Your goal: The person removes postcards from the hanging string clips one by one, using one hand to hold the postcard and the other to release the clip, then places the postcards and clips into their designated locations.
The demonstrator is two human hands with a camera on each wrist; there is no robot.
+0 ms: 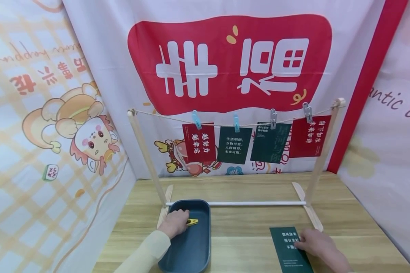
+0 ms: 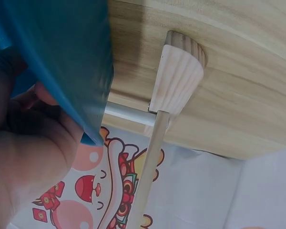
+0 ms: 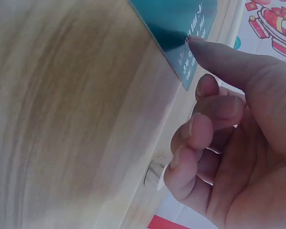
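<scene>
My left hand [image 1: 177,223] reaches into a dark blue rectangular tray [image 1: 207,242], its fingers around one end of a yellow clothespin [image 1: 193,222]. In the left wrist view, the tray wall [image 2: 81,62] hides those fingertips. At the front right, a green card [image 1: 287,250] with white writing lies on the table. Over its right edge is my right hand [image 1: 317,244], thumb on the writing. The right wrist view shows the thumb [image 3: 207,52] overlapping the card [image 3: 169,28], with the other fingers loosely bent beside it and a gap between thumb and index finger.
Behind the tray stands a wooden frame [image 1: 319,163] with a white crossbar [image 1: 256,203] and a string. Two red cards [image 1: 199,142] and two green cards [image 1: 235,145] hang from it by blue and grey clothespins [image 1: 196,119]. Printed cloths surround the wooden table [image 1: 239,231].
</scene>
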